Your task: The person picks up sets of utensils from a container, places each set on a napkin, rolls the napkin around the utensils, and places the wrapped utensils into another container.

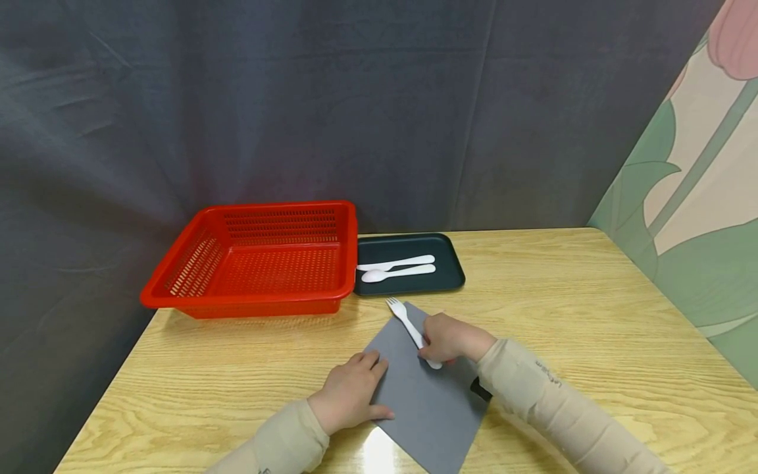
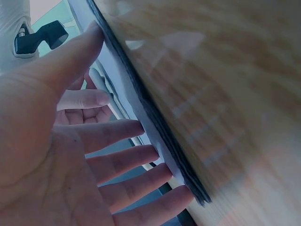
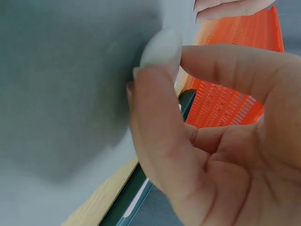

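Observation:
A white fork (image 1: pixel 407 322) lies slantwise over a grey folded cloth (image 1: pixel 429 408), its tines past the cloth's far corner. My right hand (image 1: pixel 453 337) pinches the fork near its handle end; in the right wrist view the handle's rounded end (image 3: pixel 162 49) shows between thumb and fingers of the right hand (image 3: pixel 211 141). My left hand (image 1: pixel 349 392) rests with spread fingers on the cloth's left edge. In the left wrist view the fingertips of the left hand (image 2: pixel 70 136) touch the layered edge of the cloth (image 2: pixel 160 122).
A red basket (image 1: pixel 266 306) stands at the back left of the wooden table (image 1: pixel 551 296). Beside it, a dark tray (image 1: pixel 408 288) holds a white knife (image 1: pixel 414 261) and a white spoon (image 1: pixel 408 270). A dark curtain (image 1: pixel 355 118) hangs behind.

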The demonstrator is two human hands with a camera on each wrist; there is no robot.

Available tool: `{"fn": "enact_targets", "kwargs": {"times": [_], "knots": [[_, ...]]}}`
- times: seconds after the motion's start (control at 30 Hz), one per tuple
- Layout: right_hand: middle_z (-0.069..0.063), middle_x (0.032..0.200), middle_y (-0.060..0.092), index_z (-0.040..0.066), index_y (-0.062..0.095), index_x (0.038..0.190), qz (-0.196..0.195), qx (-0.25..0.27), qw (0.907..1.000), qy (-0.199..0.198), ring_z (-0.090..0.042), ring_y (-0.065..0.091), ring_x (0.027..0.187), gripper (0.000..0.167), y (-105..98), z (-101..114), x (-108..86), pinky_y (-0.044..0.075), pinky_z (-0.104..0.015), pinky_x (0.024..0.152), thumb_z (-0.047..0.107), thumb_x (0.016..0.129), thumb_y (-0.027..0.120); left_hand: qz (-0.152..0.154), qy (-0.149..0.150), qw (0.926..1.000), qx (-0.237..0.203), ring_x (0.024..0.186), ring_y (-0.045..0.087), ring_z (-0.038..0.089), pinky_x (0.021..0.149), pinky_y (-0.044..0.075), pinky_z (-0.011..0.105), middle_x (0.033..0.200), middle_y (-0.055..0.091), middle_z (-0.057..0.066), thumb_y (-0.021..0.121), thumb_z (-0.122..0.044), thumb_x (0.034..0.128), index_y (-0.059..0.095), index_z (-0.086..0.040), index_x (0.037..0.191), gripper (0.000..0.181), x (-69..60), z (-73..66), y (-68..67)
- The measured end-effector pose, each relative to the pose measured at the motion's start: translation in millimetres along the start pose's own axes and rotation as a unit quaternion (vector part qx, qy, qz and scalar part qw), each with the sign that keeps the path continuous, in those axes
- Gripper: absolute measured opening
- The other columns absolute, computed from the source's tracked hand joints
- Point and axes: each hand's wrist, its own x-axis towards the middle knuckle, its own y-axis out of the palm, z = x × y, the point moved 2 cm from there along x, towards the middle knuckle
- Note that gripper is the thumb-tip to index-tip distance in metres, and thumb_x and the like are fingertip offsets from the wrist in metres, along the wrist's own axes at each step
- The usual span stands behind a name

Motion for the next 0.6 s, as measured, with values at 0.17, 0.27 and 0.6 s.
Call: {"fn": "enact_targets", "kwargs": {"times": [0.17, 0.27, 0.6], "knots": [[0.0, 0.048, 0.053, 0.008, 0.054, 0.056, -0.004, 0.005, 1.0, 0.001, -0.008, 0.046, 0.039, 0.03, 2.0, 1.5, 0.0, 0.032, -0.018, 0.04, 0.013, 0.084, 0.065, 0.003, -0.002, 1.0, -0.001, 0.116, 0.054, 0.027, 0.077, 0.054, 0.038, 0.13, 0.055, 0.009, 0.069, -0.057, 0.0732, 0.055, -0.007, 0.129, 0.076, 0.0, 0.2, 0.0], [0.0, 0.048, 0.052, 0.008, 0.053, 0.056, -0.005, 0.011, 0.9999, 0.005, -0.007, 0.046, 0.039, 0.031, 3.4, 3.0, 1.0, 0.032, -0.017, 0.04, 0.013, 0.084, 0.064, 0.005, -0.003, 1.0, -0.003, 0.116, 0.054, 0.027, 0.077, 0.054, 0.039, 0.13, 0.054, 0.009, 0.069, -0.057, 0.0732, 0.054, -0.008, 0.129, 0.076, 0.1, 0.3, 0.2], [-0.001, 0.049, 0.053, 0.008, 0.054, 0.06, -0.003, 0.022, 0.9995, 0.02, -0.008, 0.047, 0.04, 0.028, 8.7, 7.3, 3.6, 0.033, -0.018, 0.039, 0.015, 0.085, 0.064, 0.008, -0.004, 0.9999, -0.007, 0.117, 0.054, 0.028, 0.078, 0.054, 0.039, 0.131, 0.054, 0.01, 0.069, -0.057, 0.0734, 0.054, -0.007, 0.13, 0.076, 0.0, -0.2, -0.4]]}}
